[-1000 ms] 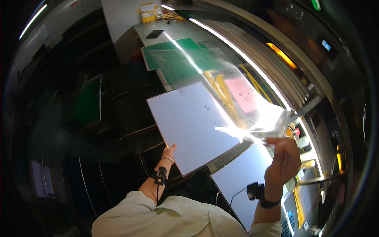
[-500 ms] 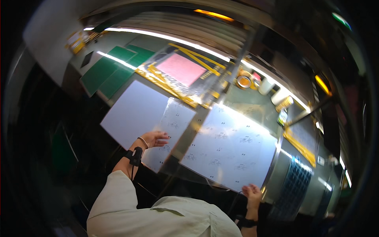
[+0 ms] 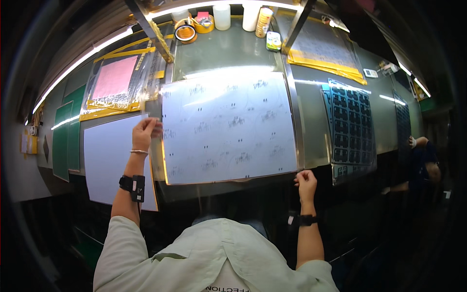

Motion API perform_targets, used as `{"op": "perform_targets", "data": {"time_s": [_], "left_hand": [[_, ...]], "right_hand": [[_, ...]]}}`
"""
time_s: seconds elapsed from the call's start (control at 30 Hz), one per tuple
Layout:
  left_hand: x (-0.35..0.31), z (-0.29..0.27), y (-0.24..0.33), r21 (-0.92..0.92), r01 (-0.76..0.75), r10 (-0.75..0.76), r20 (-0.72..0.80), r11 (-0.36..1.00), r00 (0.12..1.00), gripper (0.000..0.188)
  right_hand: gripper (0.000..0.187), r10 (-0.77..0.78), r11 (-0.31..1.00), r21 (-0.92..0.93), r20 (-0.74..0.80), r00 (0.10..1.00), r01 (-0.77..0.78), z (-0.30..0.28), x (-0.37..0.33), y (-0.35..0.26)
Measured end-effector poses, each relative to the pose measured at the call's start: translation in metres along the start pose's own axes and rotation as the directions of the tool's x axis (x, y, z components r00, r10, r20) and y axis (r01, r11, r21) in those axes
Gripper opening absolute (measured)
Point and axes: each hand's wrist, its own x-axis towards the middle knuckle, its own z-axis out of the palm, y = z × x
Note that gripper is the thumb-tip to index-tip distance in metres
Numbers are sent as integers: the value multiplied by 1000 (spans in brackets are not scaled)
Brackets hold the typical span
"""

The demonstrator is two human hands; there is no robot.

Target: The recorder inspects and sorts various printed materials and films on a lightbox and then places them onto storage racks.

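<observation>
A large white sheet [image 3: 228, 129] with faint dark markings lies flat on the metal workbench [image 3: 224, 51] in front of me. My left hand [image 3: 145, 132] pinches its left edge near the upper corner. My right hand [image 3: 305, 179] grips the sheet's lower right corner at the bench's front edge. Another plain white sheet [image 3: 109, 160] lies to the left, partly under my left forearm. Both wrists carry black bands.
A pink sheet in clear film [image 3: 114, 80] and green mats [image 3: 63, 141] lie at the left. Tape rolls [image 3: 186, 33] and white containers [image 3: 222, 15] stand at the back. Dark perforated panels [image 3: 351, 124] lie at the right. Another person's arm [image 3: 423, 155] shows far right.
The view has swung right, so the marked sheet is now centred. My hands have brought it down flat onto the bench, still holding its left edge and lower right corner.
</observation>
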Motion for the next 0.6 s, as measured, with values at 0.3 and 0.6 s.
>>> {"op": "perform_targets", "data": {"time_s": [0.3,0.6], "left_hand": [[2,22,47,35,-162,164,-54,986,985,17],[17,24,37,4,-82,82,-52,997,995,15]], "right_hand": [[12,-106,974,-211,-97,990,84,0,26,30],[12,-150,966,-232,-134,980,116,6,24,22]]}}
